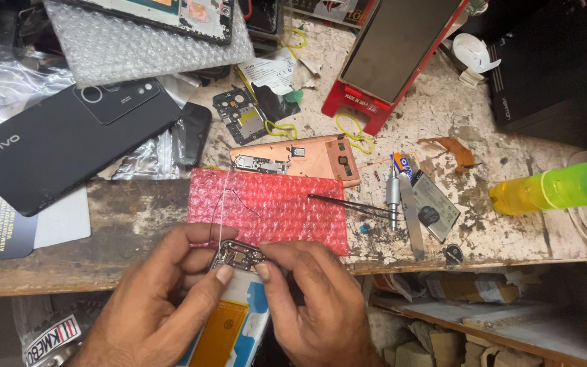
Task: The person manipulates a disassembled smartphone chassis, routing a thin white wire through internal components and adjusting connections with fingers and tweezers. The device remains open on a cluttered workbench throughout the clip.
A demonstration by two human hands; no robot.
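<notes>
Thumbs of the left hand [164, 299] and right hand [307, 306] pinch a small circuit board [239, 255] onto the opened phone [229, 326] at the near bench edge, apparently seating it, which likely calls for careful alignment and gentle pressure.

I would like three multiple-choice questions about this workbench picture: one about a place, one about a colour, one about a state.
1. Where do the tweezers lie?
A. on the red bubble wrap's right edge
B. inside the black box
C. under the plastic bottle

2. What colour is the plastic bottle?
A. blue
B. yellow-green
C. white

3. How is the opened phone held?
A. by the left hand only
B. by nobody
C. by both hands

Answers: 1 A, the tips rest on the red bubble wrap. 2 B, its body is yellow-green. 3 C, the left hand and right hand both pinch its top end.
</notes>
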